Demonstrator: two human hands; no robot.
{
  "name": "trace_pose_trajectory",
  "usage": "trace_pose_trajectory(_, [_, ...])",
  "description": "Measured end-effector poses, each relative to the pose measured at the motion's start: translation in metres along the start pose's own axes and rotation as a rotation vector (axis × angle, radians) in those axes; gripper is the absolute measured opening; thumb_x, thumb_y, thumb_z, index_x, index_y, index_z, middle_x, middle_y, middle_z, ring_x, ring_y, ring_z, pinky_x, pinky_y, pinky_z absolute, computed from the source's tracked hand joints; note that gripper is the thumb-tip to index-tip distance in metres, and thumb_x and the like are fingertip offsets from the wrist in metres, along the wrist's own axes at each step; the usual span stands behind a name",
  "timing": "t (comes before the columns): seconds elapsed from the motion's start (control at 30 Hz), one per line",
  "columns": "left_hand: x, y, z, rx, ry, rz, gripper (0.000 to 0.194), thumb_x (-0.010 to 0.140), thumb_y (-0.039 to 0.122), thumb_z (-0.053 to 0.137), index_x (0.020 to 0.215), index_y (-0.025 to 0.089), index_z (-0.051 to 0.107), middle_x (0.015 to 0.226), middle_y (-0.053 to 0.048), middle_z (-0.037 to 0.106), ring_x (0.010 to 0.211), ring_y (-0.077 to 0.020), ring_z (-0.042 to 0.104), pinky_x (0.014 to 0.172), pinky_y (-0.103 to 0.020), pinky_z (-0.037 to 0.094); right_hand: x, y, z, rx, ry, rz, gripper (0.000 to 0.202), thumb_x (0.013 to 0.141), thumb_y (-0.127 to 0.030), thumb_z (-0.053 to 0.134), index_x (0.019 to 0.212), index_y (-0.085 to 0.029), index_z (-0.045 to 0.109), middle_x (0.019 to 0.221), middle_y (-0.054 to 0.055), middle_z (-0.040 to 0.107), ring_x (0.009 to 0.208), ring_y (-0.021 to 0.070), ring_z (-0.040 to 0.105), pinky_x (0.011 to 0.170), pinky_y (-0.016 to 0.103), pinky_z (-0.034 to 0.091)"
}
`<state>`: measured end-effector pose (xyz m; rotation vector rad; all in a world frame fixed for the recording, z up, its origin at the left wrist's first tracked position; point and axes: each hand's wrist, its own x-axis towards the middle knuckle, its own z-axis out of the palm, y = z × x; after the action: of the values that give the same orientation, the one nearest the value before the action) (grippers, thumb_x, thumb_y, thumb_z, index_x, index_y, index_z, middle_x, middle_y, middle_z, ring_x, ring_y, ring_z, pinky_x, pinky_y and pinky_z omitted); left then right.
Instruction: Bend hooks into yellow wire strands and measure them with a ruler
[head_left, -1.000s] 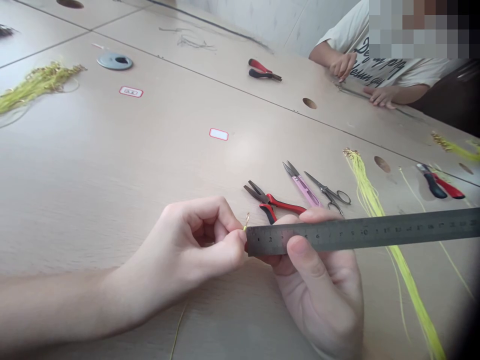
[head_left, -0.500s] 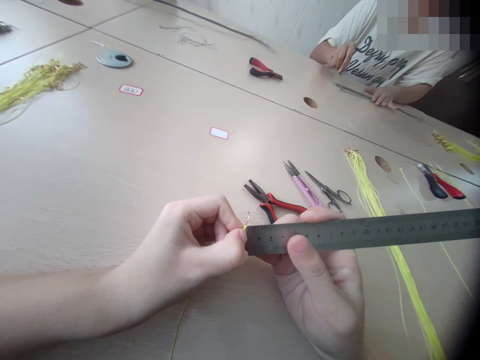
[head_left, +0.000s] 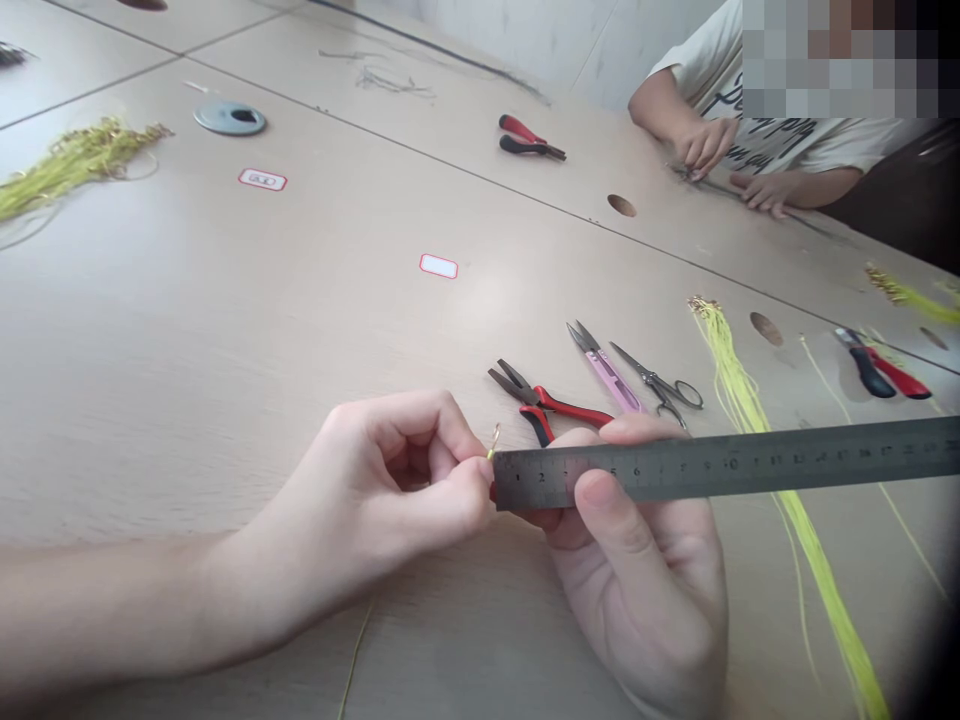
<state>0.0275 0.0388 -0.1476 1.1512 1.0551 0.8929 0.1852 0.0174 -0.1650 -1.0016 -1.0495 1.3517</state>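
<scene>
My left hand [head_left: 409, 480] pinches a thin yellow cord [head_left: 491, 453] between thumb and forefinger, and a small gold-coloured end [head_left: 496, 436] sticks up from the pinch. A steel ruler [head_left: 795, 460] lies across my right hand [head_left: 645, 580], its thumb on the front face and fingers behind. The ruler's low-number end is beside my left fingertips and the gold-coloured end. Below my left hand a strand of cord [head_left: 355, 655] hangs or lies against the table. Red-and-black pliers [head_left: 551, 400] rest just behind my right hand.
Purple snips [head_left: 609, 375] and scissors [head_left: 656, 383] lie behind the ruler. A yellow cord bundle [head_left: 817, 560] runs down the right, another [head_left: 75, 165] lies far left. More pliers [head_left: 525, 138], labels [head_left: 439, 266] and a grey disc [head_left: 229, 117] are farther back. Across the table, a person's hands [head_left: 705, 145] work on dark strands.
The other person's one hand has moved down to the strands, and their upper body has leaned forward. My hands, the cord and the ruler show no clear movement.
</scene>
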Motion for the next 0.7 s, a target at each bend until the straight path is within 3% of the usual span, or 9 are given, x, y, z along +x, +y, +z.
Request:
trace_pose_trajectory(0.2, [0.0006, 0.0001, 0.0007, -0.006, 0.006, 0.000, 0.018, 0.072, 0.014, 0.053, 0.055, 0.017, 0.048, 0.049, 0.006, 0.050, 0.045, -0.0043, 0.039, 0.040, -0.012, 0.032, -0.0011, -0.0004, -0.0010, 0.001, 0.010, 0.002, 0.017, 0.086, -0.026, 0.054, 0.100, -0.036, 0.053, 0.077, -0.002, 0.058, 0.079, 0.0158, 0.063, 0.072, 0.034, 0.059])
trace_pose_trajectory(0.4, [0.0001, -0.0005, -0.0003, -0.006, 0.002, 0.013, 0.018, 0.072, 0.013, 0.054, 0.055, 0.017, 0.049, 0.050, 0.007, 0.050, 0.046, -0.0041, 0.040, 0.041, -0.012, 0.033, -0.0007, 0.0001, -0.0010, -0.012, 0.019, 0.004, 0.017, 0.085, -0.027, 0.056, 0.099, -0.036, 0.055, 0.090, -0.001, 0.062, 0.079, 0.0159, 0.064, 0.071, 0.034, 0.059])
trace_pose_trajectory(0.7, [0.0014, -0.0011, 0.0005, -0.013, 0.006, 0.020, 0.017, 0.072, 0.012, 0.053, 0.056, 0.017, 0.050, 0.050, 0.007, 0.050, 0.045, -0.0043, 0.040, 0.040, -0.012, 0.032, -0.0003, -0.0011, 0.0004, -0.037, 0.020, -0.011, 0.016, 0.085, -0.027, 0.055, 0.098, -0.037, 0.055, 0.088, -0.002, 0.063, 0.077, 0.0159, 0.064, 0.069, 0.034, 0.059])
